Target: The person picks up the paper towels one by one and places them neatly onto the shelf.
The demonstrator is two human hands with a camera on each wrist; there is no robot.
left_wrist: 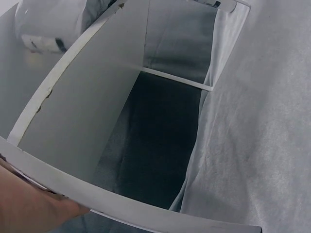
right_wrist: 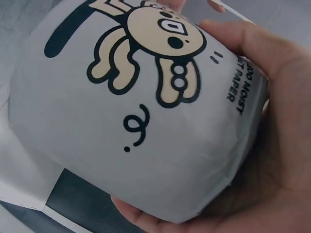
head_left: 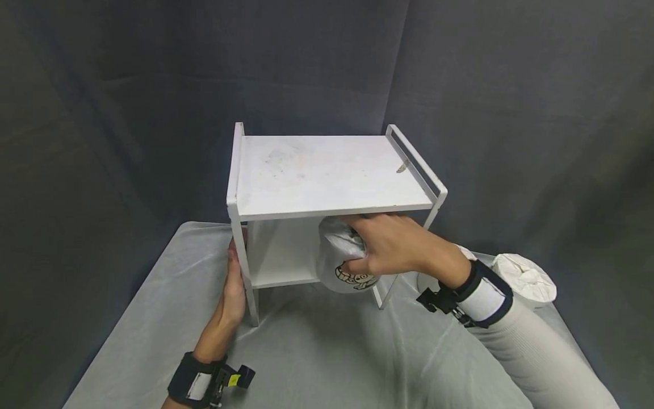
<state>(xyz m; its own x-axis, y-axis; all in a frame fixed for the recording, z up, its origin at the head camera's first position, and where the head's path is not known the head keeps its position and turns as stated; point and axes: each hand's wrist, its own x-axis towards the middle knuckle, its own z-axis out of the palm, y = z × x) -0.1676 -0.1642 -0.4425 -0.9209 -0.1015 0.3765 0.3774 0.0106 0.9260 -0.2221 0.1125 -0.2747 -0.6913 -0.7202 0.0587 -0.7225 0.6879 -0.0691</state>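
A white two-tier shelf (head_left: 332, 176) stands on the cloth-covered table. My right hand (head_left: 393, 244) grips a plump, rounded pack of moist toilet paper (head_left: 334, 255), thumb on its near side, just below the front edge of the top board. Printed cartoon figure and lettering show on the pack (right_wrist: 160, 131) in the right wrist view; the fingers (right_wrist: 141, 216) wrap around its lower edge. The pack overlaps the lower board (head_left: 283, 281) at its right part. My left hand (head_left: 232, 295) rests along the outside of the shelf's left side, fingers extended, partly hidden behind the panel.
To the right, beyond my right wrist, stands a white container with a crumpled top (head_left: 526, 278). Another white item (head_left: 426, 282) shows partly behind that wrist. Dark grey curtains (head_left: 317, 68) hang behind the shelf. Pale grey cloth (head_left: 327, 352) covers the table.
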